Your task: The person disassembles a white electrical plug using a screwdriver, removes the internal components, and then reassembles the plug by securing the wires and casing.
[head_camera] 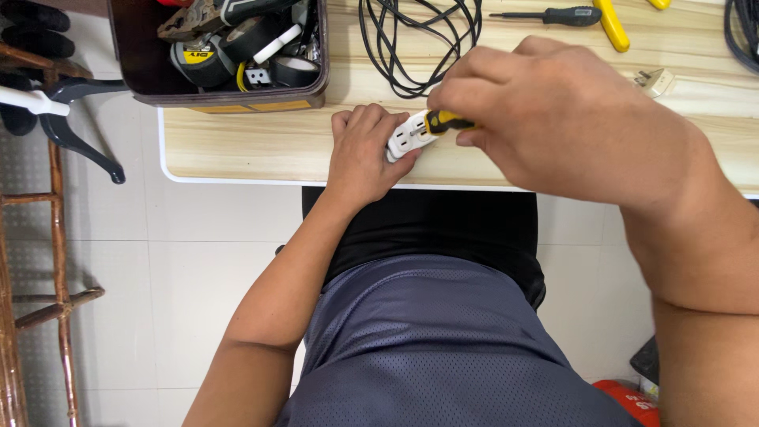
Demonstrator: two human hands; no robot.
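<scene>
While our left hand (365, 150) clamps the white plastic socket block (409, 136), our right hand (545, 119), pinching the yellow-and-black-handled screwdriver (444, 121), could slip and jab fingers.

Left hand (365, 154) steadies white socket (409, 136); right hand (545, 119) grips yellow-handled screwdriver (447, 122) on it.

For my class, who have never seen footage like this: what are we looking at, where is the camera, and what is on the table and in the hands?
One picture, from a camera on a seated person's head, looking down. The left hand steadies a white socket block on the wooden table. The right hand holds a yellow-handled screwdriver against it. Also there: a brown box of tools and tape rolls, a black coiled cable, a dark screwdriver and yellow-handled pliers.
</scene>
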